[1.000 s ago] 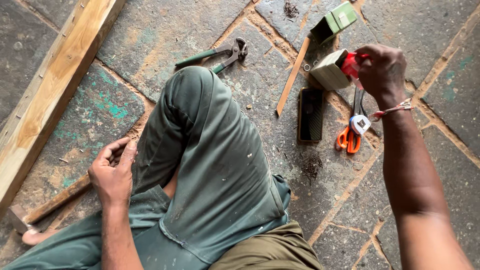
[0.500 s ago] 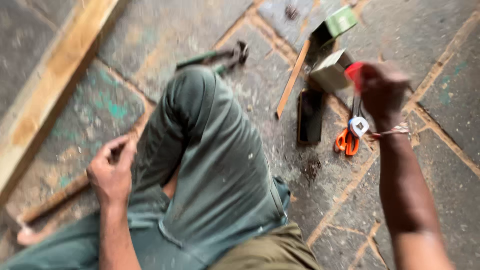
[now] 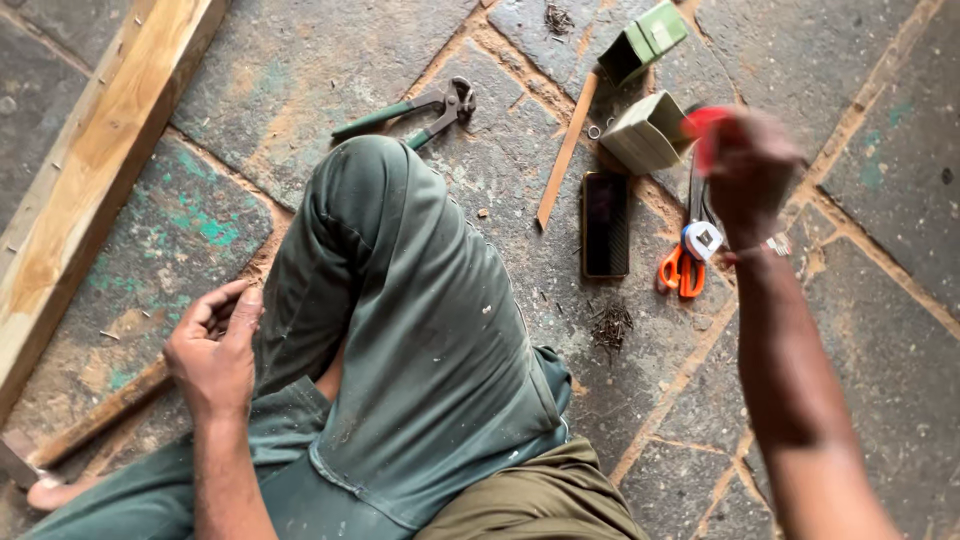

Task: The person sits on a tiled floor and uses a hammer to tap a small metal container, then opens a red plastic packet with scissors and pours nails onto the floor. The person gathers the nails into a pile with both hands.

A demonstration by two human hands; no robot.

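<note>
My right hand (image 3: 752, 178) is raised over the stone floor, blurred, closed on a small red object (image 3: 703, 125) whose kind I cannot make out. Just below it lie orange-handled scissors (image 3: 681, 268) and a small white tape measure (image 3: 702, 240). My left hand (image 3: 213, 352) rests by my bent knee in green trousers (image 3: 400, 320), fingers loosely curled, holding nothing visible, close to a thin wooden stick (image 3: 105, 412) on the floor.
A dark phone (image 3: 605, 223) lies flat beside a narrow wooden strip (image 3: 567, 150). Two small green boxes (image 3: 645, 75) sit at the top. Green-handled pincers (image 3: 415, 112) lie beyond the knee. A long timber plank (image 3: 95, 165) runs along the left. A pile of small nails (image 3: 611, 325) sits near the phone.
My right hand has dropped slightly with the red object and is motion-blurred. My left hand has barely moved beside the knee.
</note>
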